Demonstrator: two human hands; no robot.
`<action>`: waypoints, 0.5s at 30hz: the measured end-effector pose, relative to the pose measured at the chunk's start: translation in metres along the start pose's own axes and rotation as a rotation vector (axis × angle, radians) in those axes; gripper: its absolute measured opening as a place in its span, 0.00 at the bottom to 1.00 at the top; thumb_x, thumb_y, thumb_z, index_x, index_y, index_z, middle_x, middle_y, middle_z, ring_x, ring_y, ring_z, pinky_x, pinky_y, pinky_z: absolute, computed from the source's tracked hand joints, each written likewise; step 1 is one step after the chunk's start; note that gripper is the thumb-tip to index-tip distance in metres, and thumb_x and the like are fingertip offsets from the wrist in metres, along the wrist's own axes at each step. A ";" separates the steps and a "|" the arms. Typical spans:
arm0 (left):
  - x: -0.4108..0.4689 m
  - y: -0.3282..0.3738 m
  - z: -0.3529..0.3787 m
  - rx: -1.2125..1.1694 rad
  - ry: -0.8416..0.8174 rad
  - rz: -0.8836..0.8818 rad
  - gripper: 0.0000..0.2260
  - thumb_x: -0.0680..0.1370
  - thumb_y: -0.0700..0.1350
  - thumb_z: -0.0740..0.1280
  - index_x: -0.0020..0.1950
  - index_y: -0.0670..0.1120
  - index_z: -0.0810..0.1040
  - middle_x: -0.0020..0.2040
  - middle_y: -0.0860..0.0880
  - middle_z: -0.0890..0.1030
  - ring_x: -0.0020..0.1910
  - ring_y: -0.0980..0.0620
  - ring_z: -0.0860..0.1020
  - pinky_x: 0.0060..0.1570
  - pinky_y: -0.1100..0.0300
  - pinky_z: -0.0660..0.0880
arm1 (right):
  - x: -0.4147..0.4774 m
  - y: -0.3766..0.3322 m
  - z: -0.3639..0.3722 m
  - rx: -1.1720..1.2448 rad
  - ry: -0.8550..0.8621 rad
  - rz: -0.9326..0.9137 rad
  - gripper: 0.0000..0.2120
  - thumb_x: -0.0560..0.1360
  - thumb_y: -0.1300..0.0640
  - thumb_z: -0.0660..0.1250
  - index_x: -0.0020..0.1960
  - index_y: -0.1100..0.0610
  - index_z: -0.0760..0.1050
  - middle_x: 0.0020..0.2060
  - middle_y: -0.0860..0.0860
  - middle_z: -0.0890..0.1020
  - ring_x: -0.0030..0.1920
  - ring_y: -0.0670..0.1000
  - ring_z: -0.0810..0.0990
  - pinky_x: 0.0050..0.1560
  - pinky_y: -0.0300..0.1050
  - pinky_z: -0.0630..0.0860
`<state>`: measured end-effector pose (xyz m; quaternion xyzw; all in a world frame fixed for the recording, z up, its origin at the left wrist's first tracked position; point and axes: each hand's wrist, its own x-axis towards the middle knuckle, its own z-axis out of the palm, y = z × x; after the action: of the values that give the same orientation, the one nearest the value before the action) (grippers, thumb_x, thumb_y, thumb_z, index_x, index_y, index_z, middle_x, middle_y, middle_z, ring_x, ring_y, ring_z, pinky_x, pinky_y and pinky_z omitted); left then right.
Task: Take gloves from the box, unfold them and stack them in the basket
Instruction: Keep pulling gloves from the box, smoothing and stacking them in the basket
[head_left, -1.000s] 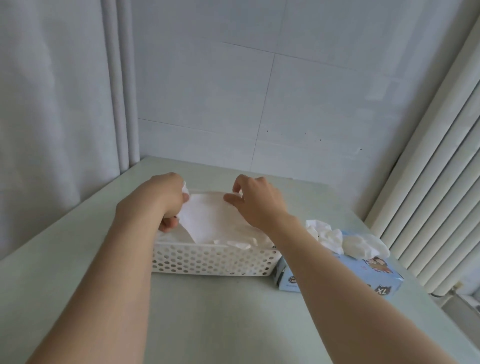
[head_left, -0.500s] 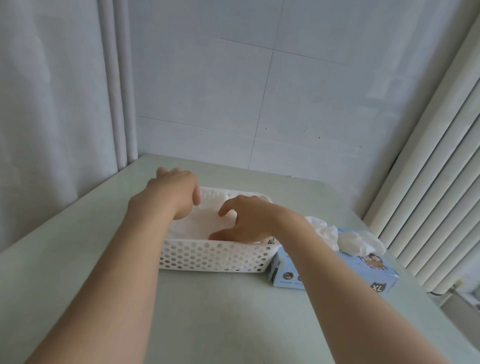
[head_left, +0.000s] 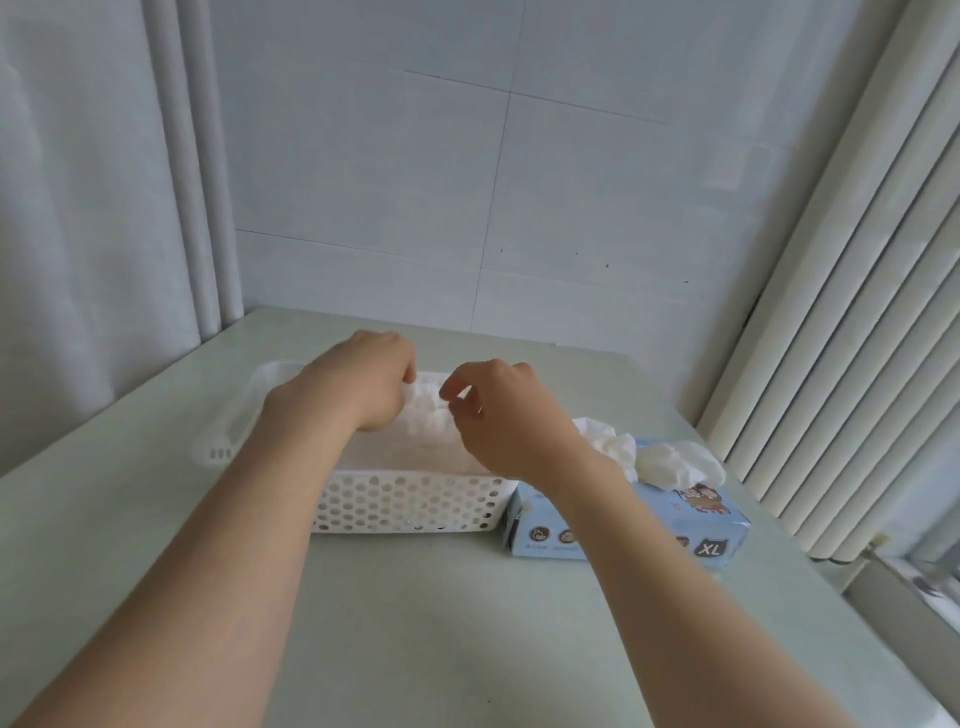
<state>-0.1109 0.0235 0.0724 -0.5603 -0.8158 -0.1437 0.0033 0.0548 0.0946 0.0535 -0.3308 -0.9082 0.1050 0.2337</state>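
— White glove (head_left: 427, 415): what have your fingers got hold of?
— Your left hand (head_left: 358, 387) and right hand (head_left: 511, 423) each pinch its crumpled far edge, fingers curled, close together.
— And the glove?
— Spread flat in the basket (head_left: 405, 506), beside the blue box (head_left: 628, 527) on the tabletop (head_left: 441, 623); your forearms reach forward.

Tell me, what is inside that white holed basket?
White gloves lie in the basket; the left hand and right hand cover part. Its floor and the number stacked are hidden.
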 end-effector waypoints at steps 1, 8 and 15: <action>-0.001 0.009 0.001 -0.026 0.077 0.041 0.13 0.83 0.39 0.61 0.64 0.51 0.79 0.65 0.47 0.78 0.63 0.45 0.76 0.59 0.50 0.76 | -0.006 0.006 -0.001 0.009 0.087 0.007 0.15 0.81 0.62 0.61 0.59 0.51 0.83 0.44 0.50 0.84 0.43 0.53 0.81 0.48 0.53 0.82; -0.021 0.097 0.021 -0.281 0.268 0.405 0.11 0.85 0.40 0.61 0.62 0.50 0.80 0.55 0.53 0.81 0.52 0.53 0.79 0.55 0.53 0.78 | -0.051 0.064 -0.019 -0.011 0.433 0.141 0.15 0.73 0.68 0.63 0.49 0.51 0.81 0.44 0.45 0.79 0.49 0.52 0.78 0.56 0.49 0.70; -0.032 0.130 0.060 -0.061 0.220 0.523 0.14 0.84 0.43 0.61 0.69 0.49 0.77 0.59 0.49 0.80 0.56 0.46 0.79 0.60 0.46 0.75 | -0.076 0.097 -0.033 -0.106 0.339 0.317 0.15 0.77 0.53 0.67 0.63 0.45 0.79 0.54 0.46 0.80 0.59 0.52 0.76 0.57 0.46 0.59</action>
<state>0.0296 0.0515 0.0396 -0.7325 -0.6337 -0.2224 0.1116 0.1754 0.1200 0.0218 -0.4939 -0.7971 0.0357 0.3457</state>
